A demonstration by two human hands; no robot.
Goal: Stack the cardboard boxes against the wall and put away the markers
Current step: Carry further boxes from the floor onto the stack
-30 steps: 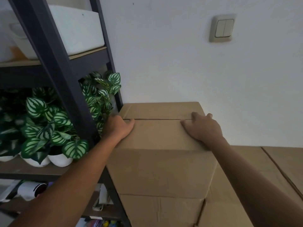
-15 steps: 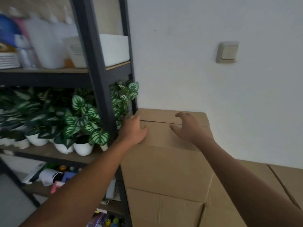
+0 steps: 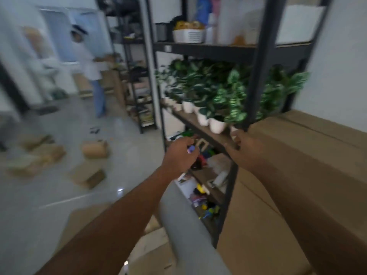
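The stacked cardboard boxes (image 3: pixel 301 159) stand at the right against the white wall, next to the black shelf unit (image 3: pixel 258 76). My right hand (image 3: pixel 245 148) hovers with relaxed fingers beside the top box's left edge, off its top. My left hand (image 3: pixel 180 153) hangs in the air in front of the shelf, its fingers loosely curled with nothing in them. Several loose cardboard boxes (image 3: pixel 95 148) lie on the grey floor at the left. Small dark items (image 3: pixel 94 130) lie on the floor beyond them; the blur hides what they are.
Potted plants (image 3: pixel 216 108) fill the middle shelf, and coloured clutter (image 3: pixel 206 209) lies on the lower shelves. A person (image 3: pixel 89 62) stands at a far shelf at the left. A flat cardboard piece (image 3: pixel 83 221) lies on the floor under my left arm.
Both hands have lifted off the top box. My view has swung left, away from the wall and towards the room and floor. The frame is motion-blurred.
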